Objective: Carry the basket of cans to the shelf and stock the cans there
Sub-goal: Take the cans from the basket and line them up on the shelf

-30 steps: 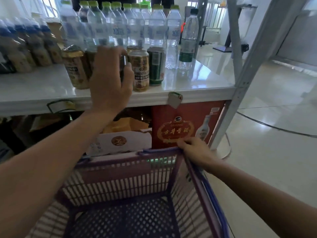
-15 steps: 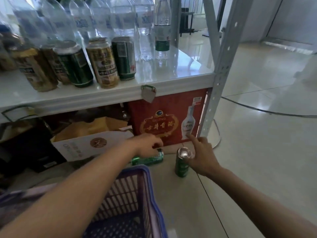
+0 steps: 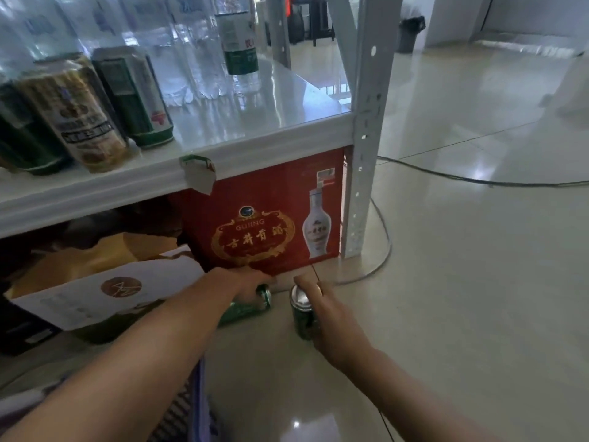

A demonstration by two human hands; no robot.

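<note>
On the white shelf (image 3: 255, 129) at my upper left stand smooth metal cans (image 3: 76, 113), gold and green, upright in a tight row, with clear plastic water bottles (image 3: 191, 43) behind them. Below the shelf sits a white cardboard box (image 3: 95, 295) with torn brown flaps, and beside it a glossy red carton (image 3: 261, 224) printed with a white bottle.

My left arm stretches forward, low over the floor, and my left hand (image 3: 245, 280) lies palm-down over a green can (image 3: 251, 306) that is on its side on the tiles; my fingers curl over it, though I cannot tell how firmly they close. A corner of the purple slatted basket (image 3: 194, 393) shows under that forearm.

My right hand (image 3: 331, 320) reaches in from the right and wraps a second green can (image 3: 301, 314), upright on the pale polished floor (image 3: 462, 282), thumb on its shiny silver top, fingers clamped around its side.
</note>
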